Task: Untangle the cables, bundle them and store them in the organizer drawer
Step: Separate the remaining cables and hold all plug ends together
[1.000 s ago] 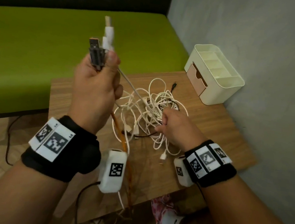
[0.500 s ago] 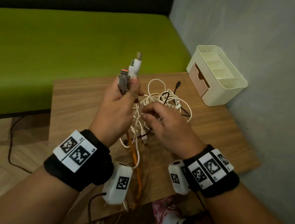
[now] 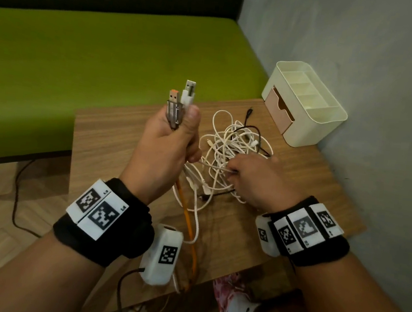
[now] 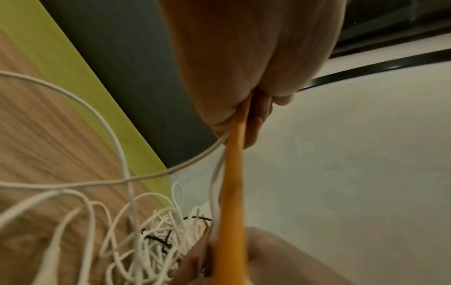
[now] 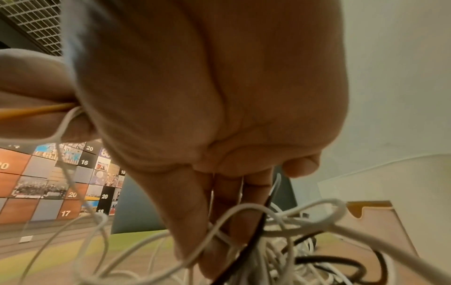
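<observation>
The left hand (image 3: 169, 141) keeps two USB plugs (image 3: 181, 104) clamped upright, freed ends apart, while right-hand fingers (image 3: 234, 165) pinch white strands in the tangle (image 3: 234, 148) mid-table, the organizer (image 3: 306, 103) at two o'clock.

Table (image 3: 115, 132): matt wood-grain surface. Organizer (image 3: 313, 128): smooth cream plastic. Cables (image 3: 229, 143): smooth white sheathing; plugs (image 3: 180, 101) with bright metal tips.

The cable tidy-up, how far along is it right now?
Early stage. Done: left hand grips two plug ends it has gathered. In hand: right hand works its fingers into the cable tangle on the table. Left: untangling, bundling, storing; the organizer drawer looks closed.
</observation>
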